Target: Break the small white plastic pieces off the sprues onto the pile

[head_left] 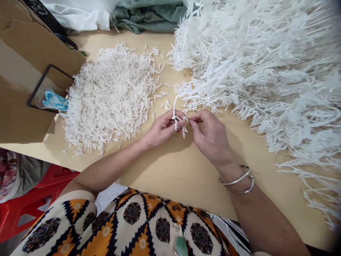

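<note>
My left hand [166, 126] pinches a thin white branched strand [174, 106] between thumb and fingers, over the table's middle. Close on its right, my right hand [209, 133] is closed, thumb and index fingertip pressed together at the strand's edge; what lies between them is too small to make out. Small white tips hang below my left fingertips. To the left lies a pile of short white pieces [112, 97]. A much larger heap of long white branched strands [255, 64] covers the right and back right.
A cardboard box [29, 71] stands at the left, with a black wire frame and a clear cup [53, 100] with blue and white contents beside it. Dark green cloth [149, 16] lies at the table's back edge. A red stool [34, 199] is at lower left.
</note>
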The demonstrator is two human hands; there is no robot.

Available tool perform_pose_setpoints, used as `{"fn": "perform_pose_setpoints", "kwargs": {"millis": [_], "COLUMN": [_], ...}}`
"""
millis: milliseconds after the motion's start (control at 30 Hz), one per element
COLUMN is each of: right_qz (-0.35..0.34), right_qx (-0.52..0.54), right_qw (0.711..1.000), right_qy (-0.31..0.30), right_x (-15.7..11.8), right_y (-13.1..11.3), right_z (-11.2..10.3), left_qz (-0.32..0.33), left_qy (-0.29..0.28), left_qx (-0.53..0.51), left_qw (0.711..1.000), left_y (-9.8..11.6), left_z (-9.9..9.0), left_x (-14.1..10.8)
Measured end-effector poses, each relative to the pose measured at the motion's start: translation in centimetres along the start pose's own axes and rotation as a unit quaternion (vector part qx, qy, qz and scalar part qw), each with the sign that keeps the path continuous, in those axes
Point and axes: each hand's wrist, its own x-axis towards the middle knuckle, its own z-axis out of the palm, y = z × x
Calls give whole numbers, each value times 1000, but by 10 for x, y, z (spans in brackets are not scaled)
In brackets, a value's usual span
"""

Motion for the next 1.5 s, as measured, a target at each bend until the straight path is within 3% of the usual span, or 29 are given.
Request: {"fn": "perform_pose_setpoints", "kwargs": {"millis": [233, 367, 567, 800, 900, 1033, 1200, 1367, 1500], "right_qz": [25, 51, 75, 112, 105, 77, 56, 82, 119], "right_qx": [15, 35, 6, 67, 50, 67, 185, 205, 288], "right_qw": [1000, 998, 995, 991, 993, 994, 980, 975, 950], "right_qy": [3, -24, 58, -7, -1, 38, -38, -9, 22], "right_x": [1, 3, 15, 10, 9, 7, 0, -5, 0], "right_y": [-2, 0, 21, 25, 19, 0, -12, -7, -2], "right_z": [10, 12, 6, -18, -31, -40, -26, -10, -9], "left_qz": [16, 17, 13, 59, 59, 12, -11, -19, -28], "left_qy": [0, 2, -77, 56, 69, 78, 84, 93, 97], "left_qx": [-17, -22, -4, -20, -20, -78, -143, -139, -125], "left_qw": [1000, 1000, 997, 997, 996, 994, 986, 986, 987], "left_y": [-2, -1, 5, -3, -11, -18, -13, -7, -5], "left_z": [-1, -1, 7, 1, -3, -4, 2, 4, 5], "left_x": [2, 1, -7, 0, 2, 2, 5, 6, 4]}}
